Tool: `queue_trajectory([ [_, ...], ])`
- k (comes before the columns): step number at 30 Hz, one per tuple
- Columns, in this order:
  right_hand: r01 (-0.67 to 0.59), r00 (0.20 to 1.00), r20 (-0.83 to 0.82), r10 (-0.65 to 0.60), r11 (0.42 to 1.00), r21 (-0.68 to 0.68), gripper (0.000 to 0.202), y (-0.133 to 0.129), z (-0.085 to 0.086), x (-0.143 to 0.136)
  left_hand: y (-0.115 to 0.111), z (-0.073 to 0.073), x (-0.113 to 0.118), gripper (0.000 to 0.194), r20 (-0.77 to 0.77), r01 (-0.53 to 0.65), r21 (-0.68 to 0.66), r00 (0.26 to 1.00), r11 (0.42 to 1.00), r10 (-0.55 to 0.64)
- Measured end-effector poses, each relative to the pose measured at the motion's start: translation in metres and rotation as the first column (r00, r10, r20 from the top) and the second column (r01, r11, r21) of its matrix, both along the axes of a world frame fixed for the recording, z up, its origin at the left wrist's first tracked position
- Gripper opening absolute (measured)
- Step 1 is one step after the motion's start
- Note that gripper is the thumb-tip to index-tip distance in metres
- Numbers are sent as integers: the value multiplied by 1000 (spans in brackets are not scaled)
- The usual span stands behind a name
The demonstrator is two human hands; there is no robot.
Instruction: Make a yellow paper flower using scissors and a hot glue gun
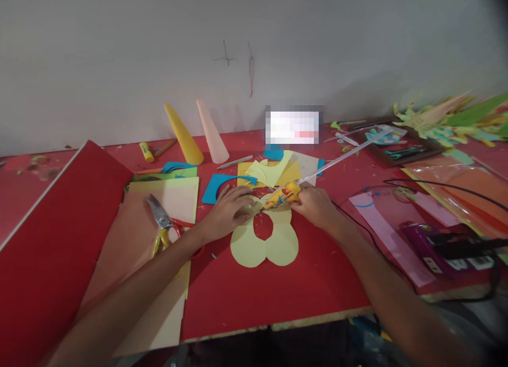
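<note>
A pale yellow paper flower cutout (pixel 282 246) with a round hole in its middle lies flat on the red table. My right hand (pixel 314 202) is wrapped round a yellow hot glue gun (pixel 281 195), its nozzle pointing down and left over the flower's upper part. A long clear glue stick (pixel 343 158) sticks out of the back of the gun. My left hand (pixel 230 204) rests at the flower's upper left edge, fingers stretched out. Near its fingertips lies a blue paper offcut (pixel 212 189). Whether glue is coming out is too small to see.
Left are red-handled scissors (pixel 174 225) on stacked paper (pixel 137 240) and a red board (pixel 59 224). Behind stand a yellow cone (pixel 184 137) and a pink cone (pixel 213 134). A black cable (pixel 367 227), pink strip (pixel 391 240) and purple box (pixel 431 250) lie right.
</note>
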State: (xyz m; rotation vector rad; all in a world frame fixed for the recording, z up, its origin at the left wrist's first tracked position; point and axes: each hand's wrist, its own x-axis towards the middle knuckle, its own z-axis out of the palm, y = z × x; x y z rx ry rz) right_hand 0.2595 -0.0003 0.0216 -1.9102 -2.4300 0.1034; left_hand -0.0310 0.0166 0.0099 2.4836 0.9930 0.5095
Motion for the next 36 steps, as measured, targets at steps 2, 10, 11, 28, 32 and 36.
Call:
queue_trajectory([
  [2,-7,1000,-8,7,1000,12,25,0,-2,2,0,0,0,22,4,-1,7,1000,1000,1],
  [10,33,999,-11,-33,999,23,26,1,-1,6,0,-2,-2,27,10,3,5,1000,1000,-3],
  [11,33,999,-12,-33,999,23,26,1,0,6,0,-2,-2,28,12,3,5,1000,1000,-3],
  [28,37,998,-44,-35,999,37,32,-1,2,8,1,-3,-2,24,-7,-9,-8,1000,1000,9],
  [32,28,996,-83,-26,999,26,36,-2,2,10,1,-6,-3,23,2,-5,2,1000,1000,5],
  [36,27,989,-144,-20,999,44,41,-1,-1,11,2,-6,-3,24,7,-5,3,1000,1000,5],
])
